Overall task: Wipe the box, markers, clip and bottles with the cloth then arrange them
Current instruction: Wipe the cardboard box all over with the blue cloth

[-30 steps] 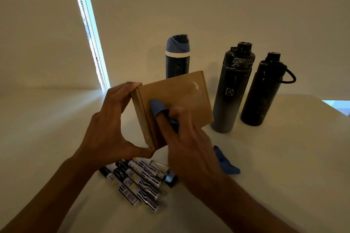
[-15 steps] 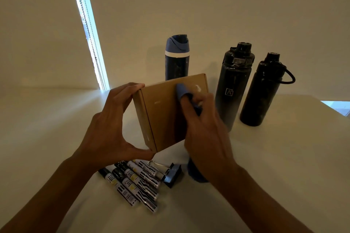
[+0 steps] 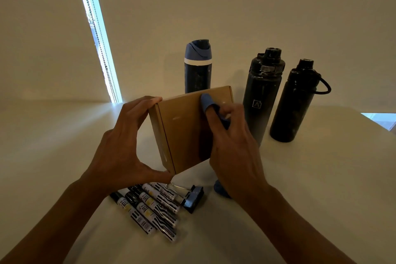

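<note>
- The middle bottle (image 3: 263,96) carries a small square logo with a letter "A" on its dark body; the print and barcodes on the markers (image 3: 147,208) are too small to read.
- The left hand (image 3: 122,146) holds the cardboard box (image 3: 184,130) upright above the table (image 3: 321,188), with the fingers over the top left corner and the thumb under the bottom corner.
- The right hand (image 3: 233,148) grips the blue cloth (image 3: 206,100) and presses it with one covered finger on the front face of the box, near the top edge. One end of the cloth hangs down under the wrist.
- Compared with one second ago, the covered finger is higher and more to the right on the box face; half a second ago it was already near this place. The box stays in the same grip.
- There are three bottles: the one with blue lid (image 3: 198,66) at 12 o'clock from the box, the middle bottle at 2 o'clock, and the black one with a loop handle (image 3: 294,103) at 3 o'clock, just beside it.
- About five markers lie side by side at 6 o'clock from the box.
- One black binder clip (image 3: 191,197) lies touching the right side of the markers.
- There is one box and one cloth.
</note>
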### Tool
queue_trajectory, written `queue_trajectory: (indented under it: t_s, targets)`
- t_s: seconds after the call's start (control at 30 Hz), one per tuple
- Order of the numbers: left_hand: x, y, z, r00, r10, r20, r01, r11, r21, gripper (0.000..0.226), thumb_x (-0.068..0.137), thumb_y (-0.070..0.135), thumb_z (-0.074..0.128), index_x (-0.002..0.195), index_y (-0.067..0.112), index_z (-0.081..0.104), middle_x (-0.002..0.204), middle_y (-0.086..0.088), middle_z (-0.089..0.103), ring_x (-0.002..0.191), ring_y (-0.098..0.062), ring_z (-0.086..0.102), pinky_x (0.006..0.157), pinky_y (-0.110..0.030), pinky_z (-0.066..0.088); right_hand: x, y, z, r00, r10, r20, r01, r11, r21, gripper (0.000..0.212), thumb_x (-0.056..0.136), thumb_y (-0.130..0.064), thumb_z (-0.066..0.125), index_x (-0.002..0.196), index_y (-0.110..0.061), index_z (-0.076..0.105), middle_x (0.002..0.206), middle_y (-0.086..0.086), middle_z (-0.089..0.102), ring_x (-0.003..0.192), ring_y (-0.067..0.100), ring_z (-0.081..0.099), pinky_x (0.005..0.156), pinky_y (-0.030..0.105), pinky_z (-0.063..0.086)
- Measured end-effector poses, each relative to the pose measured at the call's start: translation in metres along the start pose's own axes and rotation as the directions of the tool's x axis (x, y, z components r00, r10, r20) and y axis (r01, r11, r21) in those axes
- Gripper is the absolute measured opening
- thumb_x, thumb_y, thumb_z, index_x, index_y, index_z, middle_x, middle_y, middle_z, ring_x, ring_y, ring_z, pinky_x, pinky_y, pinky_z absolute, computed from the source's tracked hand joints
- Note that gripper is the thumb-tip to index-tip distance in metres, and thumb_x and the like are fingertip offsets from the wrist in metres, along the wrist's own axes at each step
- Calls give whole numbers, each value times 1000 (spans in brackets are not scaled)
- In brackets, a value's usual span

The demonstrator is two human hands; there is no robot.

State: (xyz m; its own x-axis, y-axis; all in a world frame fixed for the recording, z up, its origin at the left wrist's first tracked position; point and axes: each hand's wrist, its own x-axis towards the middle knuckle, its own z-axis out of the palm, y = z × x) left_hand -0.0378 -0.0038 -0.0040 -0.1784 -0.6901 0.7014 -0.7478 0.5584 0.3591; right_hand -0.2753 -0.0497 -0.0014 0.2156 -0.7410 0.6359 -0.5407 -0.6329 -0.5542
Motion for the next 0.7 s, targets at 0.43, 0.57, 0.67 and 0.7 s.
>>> queue_trajectory:
  t_s: [0.43, 0.57, 0.67, 0.7]
  targets:
    - [2, -2, -5, 999, 31, -36, -32, 999, -21, 140, 38, 41, 106, 153, 2, 35, 156, -4, 37, 146, -19, 42, 116, -31, 43, -12, 6, 16, 928, 253, 273, -272, 962, 33, 37, 103, -23, 50, 137, -21, 34, 106, -16, 46, 92, -7, 53, 79, 11, 44]
    - [2, -2, -6, 1000, 16, -26, -16, 1000, -7, 142, 36, 39, 108, 153, 3, 35, 156, -4, 38, 144, -20, 45, 114, -34, 45, -4, 15, -13, 995, 6, -99, -19, 992, -127, 40, 98, -12, 50, 130, -29, 31, 111, 7, 51, 88, 19, 58, 70, 31, 51]
    - [3, 0, -5, 1000, 21, -15, -21, 1000, -19, 140, 39, 47, 104, 154, 6, 35, 156, 1, 37, 145, -17, 44, 115, -29, 44, -6, 18, -14, 998, -18, -58, 7, 980, -197, 30, 100, -18, 47, 125, -31, 38, 108, 5, 49, 91, 22, 57, 69, 21, 47]
    - [4, 0, -5, 1000, 23, -17, -23, 999, -22, 139, 40, 48, 103, 154, 5, 35, 156, 2, 37, 145, -17, 44, 115, -28, 44, -11, 10, -11, 1000, 2, 16, 1, 985, -172, 30, 101, -19, 48, 121, -36, 33, 108, 3, 50, 91, 21, 57, 70, 20, 49]
